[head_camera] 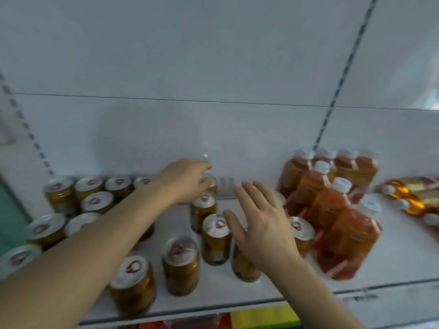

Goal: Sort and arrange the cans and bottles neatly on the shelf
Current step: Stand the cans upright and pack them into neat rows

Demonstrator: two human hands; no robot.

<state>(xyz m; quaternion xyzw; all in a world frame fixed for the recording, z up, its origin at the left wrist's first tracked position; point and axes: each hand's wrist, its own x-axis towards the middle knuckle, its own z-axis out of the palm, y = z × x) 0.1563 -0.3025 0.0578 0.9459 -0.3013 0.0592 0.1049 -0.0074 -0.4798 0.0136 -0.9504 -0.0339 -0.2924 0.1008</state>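
While gold cans [180,264] with silver pull-tab tops crowd the white shelf [392,262] on the left and centre, upright orange bottles [332,205] with white caps stand packed at the right, with more bottles lying flat beyond them. The left hand [184,180] reaches to the back, fingers curled over a rear can [210,184], though whether it grips is unclear. The right hand [259,224] hovers open, fingers spread, just above the centre cans.

No text, brand name or number can be read anywhere. The labels on the gold cans [216,241] and on the orange bottles [344,243] are blurred to plain colour. A small dark mark on the shelf's front edge [363,298] is too smeared to be made out.
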